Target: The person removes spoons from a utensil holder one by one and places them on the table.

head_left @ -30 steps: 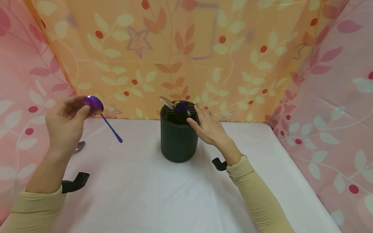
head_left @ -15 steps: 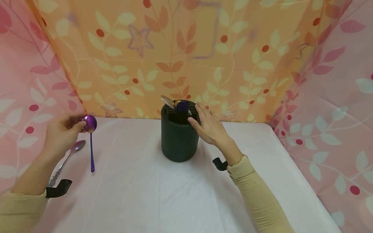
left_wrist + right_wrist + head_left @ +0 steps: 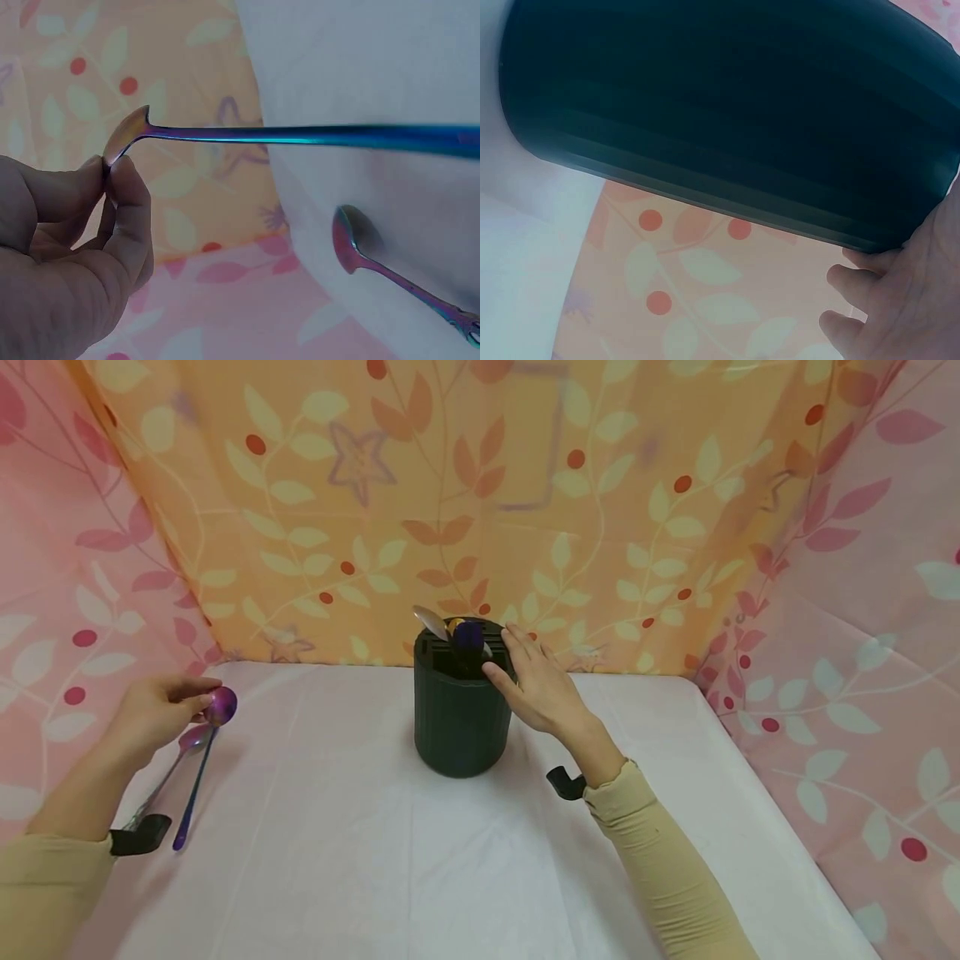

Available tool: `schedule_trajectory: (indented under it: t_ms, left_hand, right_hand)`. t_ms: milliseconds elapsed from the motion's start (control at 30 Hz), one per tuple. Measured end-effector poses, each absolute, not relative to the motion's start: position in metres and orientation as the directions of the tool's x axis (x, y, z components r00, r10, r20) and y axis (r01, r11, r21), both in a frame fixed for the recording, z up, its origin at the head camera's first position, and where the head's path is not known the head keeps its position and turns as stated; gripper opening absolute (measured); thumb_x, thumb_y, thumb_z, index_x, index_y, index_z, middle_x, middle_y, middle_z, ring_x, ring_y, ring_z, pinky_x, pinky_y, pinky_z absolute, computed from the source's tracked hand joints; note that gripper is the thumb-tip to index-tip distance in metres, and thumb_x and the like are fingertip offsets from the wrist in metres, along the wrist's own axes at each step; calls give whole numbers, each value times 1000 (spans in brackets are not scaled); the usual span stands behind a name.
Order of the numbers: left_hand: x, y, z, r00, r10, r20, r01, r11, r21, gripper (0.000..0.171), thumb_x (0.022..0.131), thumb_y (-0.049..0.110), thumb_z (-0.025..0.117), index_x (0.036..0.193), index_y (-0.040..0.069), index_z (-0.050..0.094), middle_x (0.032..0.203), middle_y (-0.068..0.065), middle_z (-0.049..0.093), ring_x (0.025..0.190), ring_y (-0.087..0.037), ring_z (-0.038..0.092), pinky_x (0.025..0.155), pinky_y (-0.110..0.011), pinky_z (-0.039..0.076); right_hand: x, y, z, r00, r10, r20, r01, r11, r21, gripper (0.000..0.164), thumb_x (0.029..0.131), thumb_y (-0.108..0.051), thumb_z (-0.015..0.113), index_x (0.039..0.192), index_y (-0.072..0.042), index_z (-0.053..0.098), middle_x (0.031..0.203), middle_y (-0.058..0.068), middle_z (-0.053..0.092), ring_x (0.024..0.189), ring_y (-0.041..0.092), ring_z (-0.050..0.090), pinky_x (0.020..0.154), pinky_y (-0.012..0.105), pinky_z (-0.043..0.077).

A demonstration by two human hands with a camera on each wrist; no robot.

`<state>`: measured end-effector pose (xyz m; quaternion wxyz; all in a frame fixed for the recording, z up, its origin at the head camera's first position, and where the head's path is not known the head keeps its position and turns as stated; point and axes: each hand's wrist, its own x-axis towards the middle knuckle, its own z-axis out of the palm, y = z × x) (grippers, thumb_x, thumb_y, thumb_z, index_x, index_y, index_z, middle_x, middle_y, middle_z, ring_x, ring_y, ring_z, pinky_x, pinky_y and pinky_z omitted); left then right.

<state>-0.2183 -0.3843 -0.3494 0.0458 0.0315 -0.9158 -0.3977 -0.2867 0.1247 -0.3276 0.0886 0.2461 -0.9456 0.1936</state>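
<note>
Purple spoon [image 3: 223, 706], pinched by its bowl in the left hand [image 3: 153, 718] above the white table [image 3: 337, 843].
Right hand [image 3: 540, 689], fingers extended, touches the dark holder [image 3: 461, 727]. Positioning seems the step in hand; lowering would call for clearing the second spoon [image 3: 345, 244] nearby.

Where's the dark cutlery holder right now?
In the head view, the dark cutlery holder stands upright on the white cloth, toward its far edge and around mid-frame, with the right hand resting against its upper right side.
</note>
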Motion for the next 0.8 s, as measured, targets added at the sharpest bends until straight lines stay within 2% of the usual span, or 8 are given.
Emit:
schedule_trajectory:
  t_ms: [200, 300, 400, 467, 633, 800]
  left_hand:
    - [-223, -395, -357, -996, -82, -43, -88, 702, 707, 43, 108, 12, 53, 140, -16, 52, 130, -39, 56, 89, -20, 61, 67, -17, 54]
    - [-227, -401, -362, -996, -61, -68, -92, 700, 709, 45, 107, 12, 53, 141, -18, 49, 129, -38, 57, 89, -18, 60, 68, -18, 54]
    - [-232, -406, -369, -996, -48, -77, -89, 687, 721, 46, 107, 10, 54, 141, -19, 48, 123, -35, 61, 81, -10, 61, 68, -19, 55]
    - [-235, -410, -373, -995, -40, -93, -96, 686, 721, 47, 107, 11, 54, 141, -20, 47, 124, -36, 60, 82, -11, 61, 69, -20, 56]
    - [-243, -415, -382, -987, -22, -162, -132, 691, 711, 47, 108, 12, 52, 143, -19, 45, 128, -40, 56, 93, -25, 60, 72, -25, 57]
    - [-251, -417, -389, -980, -9, -199, -155, 662, 733, 46, 107, 7, 52, 141, -23, 44, 112, -29, 68, 83, -18, 67, 73, -24, 58]
  right_hand:
    - [-288, 125, -329, -862, -430, 268, -500, 804, -321, 96, 100, -79, 17, 167, -9, 20, 174, 4, 15, 159, 24, 18, 130, 46, 3]
    - [-288, 125, -329, -862, -429, 269, -500, 803, -323, 96, 100, -79, 16, 167, -9, 20, 174, 4, 15, 159, 24, 19, 130, 47, 3]
    - [-288, 125, -329, -862, -429, 271, -501, 803, -323, 97, 100, -79, 16, 167, -10, 20, 174, 4, 15, 159, 25, 19, 130, 47, 4]
    - [-287, 125, -329, -862, -429, 271, -501, 801, -328, 97, 100, -79, 16, 167, -10, 20, 174, 5, 16, 159, 24, 19, 130, 47, 4]
    - [-287, 126, -329, -862, -427, 272, -501, 798, -336, 95, 101, -78, 17, 167, -10, 19, 174, 5, 16, 159, 23, 18, 130, 48, 3]
    - [-287, 126, -329, -860, -427, 279, -504, 795, -337, 94, 101, -77, 18, 167, -9, 20, 174, 4, 16, 159, 23, 19, 130, 48, 4]
